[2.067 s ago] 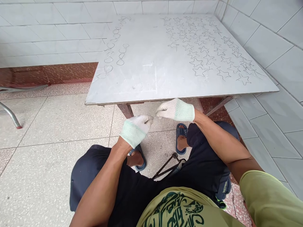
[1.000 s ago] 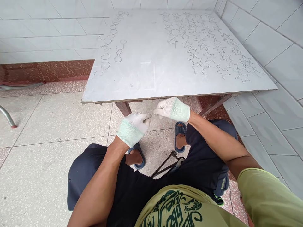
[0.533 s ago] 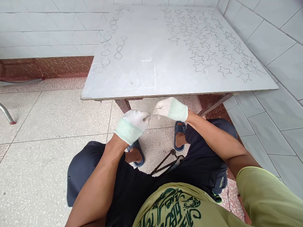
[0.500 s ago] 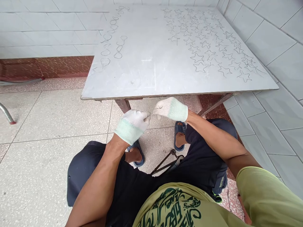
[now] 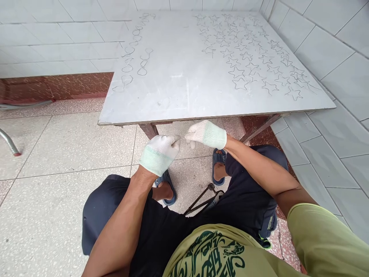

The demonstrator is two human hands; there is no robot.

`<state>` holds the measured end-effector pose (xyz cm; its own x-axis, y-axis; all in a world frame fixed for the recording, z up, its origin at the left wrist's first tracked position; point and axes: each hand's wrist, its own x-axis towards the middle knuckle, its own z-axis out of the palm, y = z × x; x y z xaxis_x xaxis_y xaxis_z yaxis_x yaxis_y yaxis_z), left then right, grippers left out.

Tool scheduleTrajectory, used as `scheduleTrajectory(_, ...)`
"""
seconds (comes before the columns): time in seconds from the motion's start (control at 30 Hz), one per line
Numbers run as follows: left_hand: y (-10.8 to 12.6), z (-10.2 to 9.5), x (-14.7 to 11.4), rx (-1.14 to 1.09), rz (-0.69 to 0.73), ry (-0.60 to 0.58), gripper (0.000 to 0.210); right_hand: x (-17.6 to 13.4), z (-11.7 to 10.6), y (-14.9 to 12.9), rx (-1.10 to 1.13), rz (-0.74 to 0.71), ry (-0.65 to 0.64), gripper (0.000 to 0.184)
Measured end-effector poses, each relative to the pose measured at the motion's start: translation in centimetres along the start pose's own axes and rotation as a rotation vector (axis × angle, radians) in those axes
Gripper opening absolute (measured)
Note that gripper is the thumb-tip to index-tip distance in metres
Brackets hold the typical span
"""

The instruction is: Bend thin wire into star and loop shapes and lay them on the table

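Observation:
Both hands wear white knit gloves with pale green cuffs and meet in front of the table's near edge, above the floor. My left hand (image 5: 162,151) is closed, thumb pressed to the fingers, its tip pointing right. My right hand (image 5: 203,133) pinches with its fingertips pointing left, a small gap from the left ones. Whatever lies between the fingertips is too small to make out. Beyond them, on the white tabletop (image 5: 164,88), lie several thin wire stars (image 5: 236,72) at the right and several looped wire shapes (image 5: 143,66) at the left.
A dark metal frame (image 5: 198,200) stands on the floor between my legs. Table legs (image 5: 149,130) are just beyond my hands. A tiled wall (image 5: 325,50) borders the table at the right. A curved metal chair leg (image 5: 10,142) shows at the far left.
The view has tilted slightly, so the tabletop's far part sits a little lower. Both hands stay almost in place, fingertips still facing each other.

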<state>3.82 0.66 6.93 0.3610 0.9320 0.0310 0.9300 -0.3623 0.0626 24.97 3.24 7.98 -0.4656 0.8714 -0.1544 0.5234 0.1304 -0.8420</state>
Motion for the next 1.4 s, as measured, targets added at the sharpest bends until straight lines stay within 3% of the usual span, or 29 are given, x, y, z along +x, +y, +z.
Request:
scheduleTrajectory(0.17,0.9,0.6,-0.3,-0.099,-0.126,0.047,0.036,-0.4,0.2,-0.8,0.007,0.001,0.039,0.042)
scheduleTrajectory(0.4,2.8,1.7,-0.3,-0.57,-0.411,0.121,0.038,0.6,2.2,0.1,-0.061,0.029,0.125,0.04)
scheduleTrajectory(0.5,3.2,2.9,0.1,-0.813,-0.44,0.173,0.039,1.0,2.9,0.7,-0.013,0.052,0.166,0.038)
scheduleTrajectory(0.63,3.1,4.0,0.3,-1.062,-0.454,0.199,0.039,1.1,2.2,1.4,0.039,0.043,0.17,0.039)
scheduleTrajectory(0.87,1.3,3.1,-0.5,-1.333,-0.487,0.178,0.05,1.2,0.8,1.8,0.059,0.058,0.188,0.039)
scheduleTrajectory(1.03,1.3,3.5,-0.4,-1.418,-0.502,0.159,0.045,1.2,1.2,1.8,0.053,0.052,0.186,0.042)
scheduleTrajectory(1.27,2.3,4.3,-0.7,-1.366,-0.554,0.236,0.033,1.0,2.3,1.6,0.108,0.041,0.197,0.04)
scheduleTrajectory(1.4,2.9,4.7,-0.6,-1.356,-0.575,0.195,0.031,1.0,2.7,1.3,0.121,0.048,0.19,0.039)
